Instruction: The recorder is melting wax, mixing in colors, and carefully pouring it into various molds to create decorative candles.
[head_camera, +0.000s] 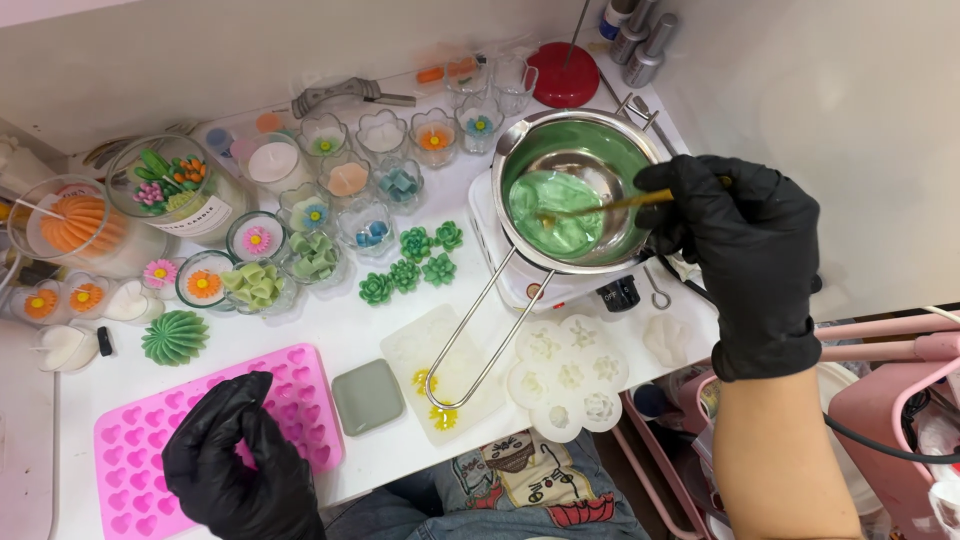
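head view: gripping a thin wooden stick (610, 204) in the right hand (745, 250), black-gloved fingers pinched around its end, the tip dipping into pale green wax (553, 212). holding that wax inside a steel melting pot (590, 150), sitting on a small white hot plate (520, 285) at the table's right side, its long wire handle (480, 335) reaching down toward the table's near edge. resting the left hand (235, 465), also in a black glove, on a pink heart-cavity mould (300, 385) at the near left, fingers curled loosely together, pinching nothing visible. lying just right of the pink mould: a grey-green square slab (367, 396), a clear flat mould (445, 375) with yellow flowers, a white flower-shaped mould (570, 375). standing farther back: green succulent wax pieces (415, 262) and small glass cups (385, 130) with coloured flowers.
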